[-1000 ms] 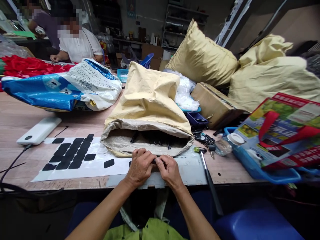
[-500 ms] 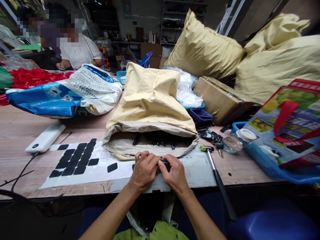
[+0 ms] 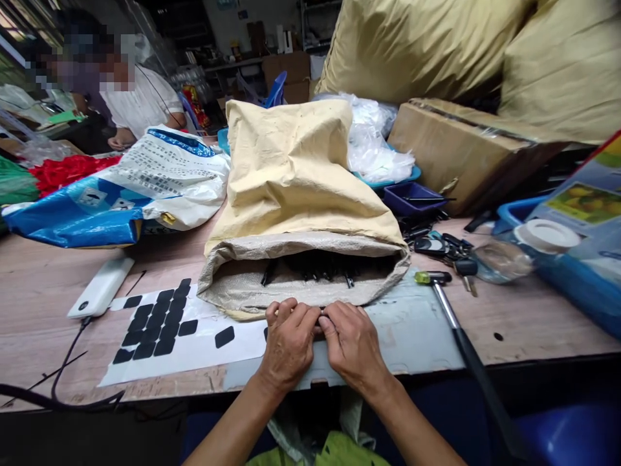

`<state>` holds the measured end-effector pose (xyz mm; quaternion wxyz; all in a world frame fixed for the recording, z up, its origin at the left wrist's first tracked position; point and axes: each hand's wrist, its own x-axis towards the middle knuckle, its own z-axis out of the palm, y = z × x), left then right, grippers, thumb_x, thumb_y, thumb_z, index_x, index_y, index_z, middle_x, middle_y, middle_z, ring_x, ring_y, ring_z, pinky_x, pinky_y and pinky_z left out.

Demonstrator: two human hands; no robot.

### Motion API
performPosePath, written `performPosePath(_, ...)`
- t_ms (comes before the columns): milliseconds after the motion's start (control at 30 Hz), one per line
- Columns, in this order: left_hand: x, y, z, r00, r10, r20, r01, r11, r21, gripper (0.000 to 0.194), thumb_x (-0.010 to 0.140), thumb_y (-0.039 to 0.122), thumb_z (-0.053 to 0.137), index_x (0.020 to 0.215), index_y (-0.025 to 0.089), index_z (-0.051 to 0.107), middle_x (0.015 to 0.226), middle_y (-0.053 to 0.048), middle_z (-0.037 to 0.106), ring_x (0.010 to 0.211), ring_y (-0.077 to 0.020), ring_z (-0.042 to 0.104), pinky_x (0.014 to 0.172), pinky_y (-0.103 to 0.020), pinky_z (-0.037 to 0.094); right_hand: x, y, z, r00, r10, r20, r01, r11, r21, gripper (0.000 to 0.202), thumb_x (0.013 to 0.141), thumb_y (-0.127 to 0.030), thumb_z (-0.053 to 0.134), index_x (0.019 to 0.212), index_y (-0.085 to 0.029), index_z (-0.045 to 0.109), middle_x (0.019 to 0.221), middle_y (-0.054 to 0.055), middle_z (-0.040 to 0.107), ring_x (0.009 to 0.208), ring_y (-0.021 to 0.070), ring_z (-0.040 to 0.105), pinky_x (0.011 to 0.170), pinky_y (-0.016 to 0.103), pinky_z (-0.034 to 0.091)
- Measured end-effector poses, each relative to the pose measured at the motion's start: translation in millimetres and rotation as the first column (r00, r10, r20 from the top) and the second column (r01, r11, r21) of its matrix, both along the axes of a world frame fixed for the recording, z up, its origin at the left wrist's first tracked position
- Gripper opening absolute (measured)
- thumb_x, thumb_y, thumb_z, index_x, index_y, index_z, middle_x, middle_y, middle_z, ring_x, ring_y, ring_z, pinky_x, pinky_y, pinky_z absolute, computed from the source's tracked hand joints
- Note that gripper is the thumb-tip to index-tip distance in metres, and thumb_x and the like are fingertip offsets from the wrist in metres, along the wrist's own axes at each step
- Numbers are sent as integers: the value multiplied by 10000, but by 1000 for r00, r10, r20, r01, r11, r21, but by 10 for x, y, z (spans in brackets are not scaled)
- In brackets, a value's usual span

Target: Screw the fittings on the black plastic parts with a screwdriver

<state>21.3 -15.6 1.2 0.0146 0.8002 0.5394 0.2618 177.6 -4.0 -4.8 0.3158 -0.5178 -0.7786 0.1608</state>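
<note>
My left hand (image 3: 290,343) and my right hand (image 3: 353,343) meet thumb to thumb just in front of the sack's mouth. Both are closed, pinching a small dark piece that their fingers mostly hide. Behind them lies a cream woven sack (image 3: 301,175) with its rolled mouth facing me. Inside it are black slender parts (image 3: 320,268). Left of my hands, a white sheet (image 3: 194,353) carries rows of black rounded-square stickers (image 3: 156,323). One loose sticker (image 3: 224,336) sits nearer my left hand. A grey board (image 3: 402,330) is under my hands.
A hammer (image 3: 449,310) lies to the right, its handle overhanging the table edge. Beyond it are car keys (image 3: 466,272), a clear jar (image 3: 504,259) and a blue basket (image 3: 582,285). At left stand a white power bank (image 3: 101,285) and a blue-white bag (image 3: 160,188). A person (image 3: 140,97) sits across.
The view has moved closer and tilted down. My fingers have drawn tighter together, so the dark piece, visible earlier by my right thumb, is now mostly covered.
</note>
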Motion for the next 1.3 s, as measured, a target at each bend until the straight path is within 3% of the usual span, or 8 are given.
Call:
performPosePath(300,14,5,27,1000,9,26,-10,1000,6,218,954,134,486,1010,216,680,912,-45,702,1021,-270,516,974,-467,261,-15,-3,36,1000,-14,6,14,1000,-5,259,996,-274,422,769,-204,526,787,54,605,754,199,485,719,344,299)
performPosePath(533,13,24,-15,999,27,34,-28,1000,10,211,963,143,503,1054,214,680,923,-44,689,1026,-250,517,969,-443,275,-49,0,18,999,-34,23,34,999,3,245,1027,-305,423,853,-202,562,826,41,626,807,202,522,767,333,316)
performPosePath(1000,-4,-16,5,1000,11,7,-11,997,72,182,902,113,537,926,223,681,878,-32,681,1056,-260,525,991,-463,253,-57,-21,32,995,-59,77,53,996,78,244,982,-248,482,756,-200,559,769,31,655,756,184,547,740,323,292)
performPosePath(1300,-24,-12,19,998,21,-65,-16,997,79,212,954,152,510,1022,232,694,898,-30,688,1062,-271,511,992,-467,251,-42,-66,63,996,-63,65,60,997,39,169,977,-312,541,865,-197,595,876,40,696,841,201,570,777,325,297)
